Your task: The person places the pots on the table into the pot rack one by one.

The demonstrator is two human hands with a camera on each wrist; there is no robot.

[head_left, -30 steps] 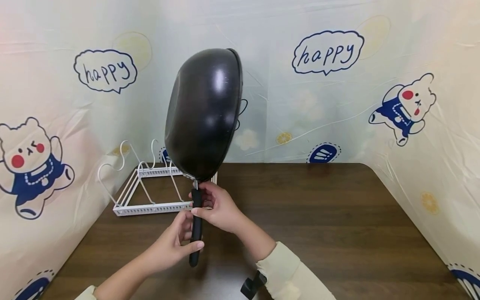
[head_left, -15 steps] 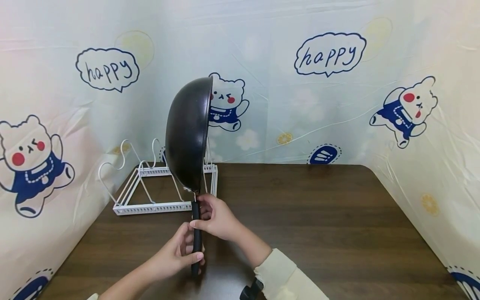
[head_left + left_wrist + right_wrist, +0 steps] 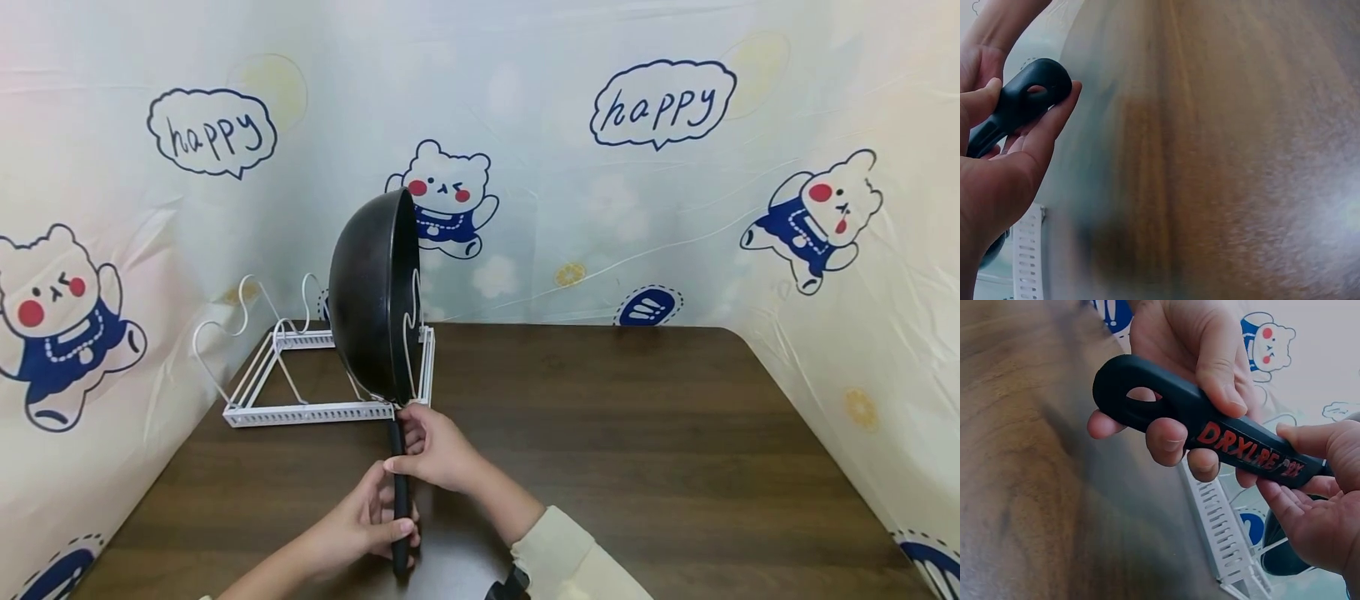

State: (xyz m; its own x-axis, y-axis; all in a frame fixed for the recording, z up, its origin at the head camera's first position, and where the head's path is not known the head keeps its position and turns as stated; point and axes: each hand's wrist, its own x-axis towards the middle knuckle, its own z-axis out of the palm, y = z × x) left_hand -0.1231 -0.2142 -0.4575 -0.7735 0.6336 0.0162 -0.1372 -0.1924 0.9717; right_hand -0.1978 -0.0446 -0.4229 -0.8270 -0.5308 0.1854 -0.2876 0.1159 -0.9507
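A dark wok (image 3: 363, 292) stands on its edge at the right part of a white wire rack (image 3: 307, 412), its hollow side facing right. One of the rack's wire dividers passes in front of that hollow side. Whether the wok rests on the rack cannot be told. Its black handle (image 3: 401, 500) points toward me and carries red lettering in the right wrist view. My left hand (image 3: 352, 525) grips the handle near its holed end. Closer to the bowl, my right hand (image 3: 438, 450) pinches the handle between thumb and fingers.
The rack sits on a brown wooden table (image 3: 637, 442), with more curved wire dividers (image 3: 240, 308) at its left. A curtain (image 3: 540, 192) printed with bears and "happy" bubbles encloses the back and sides. A black strap piece (image 3: 510, 583) shows by the right sleeve.
Both hands have lowered the wok and brought it toward the rack. It has turned from showing its outer bottom to nearly edge-on, and its hollow side now shows slightly.
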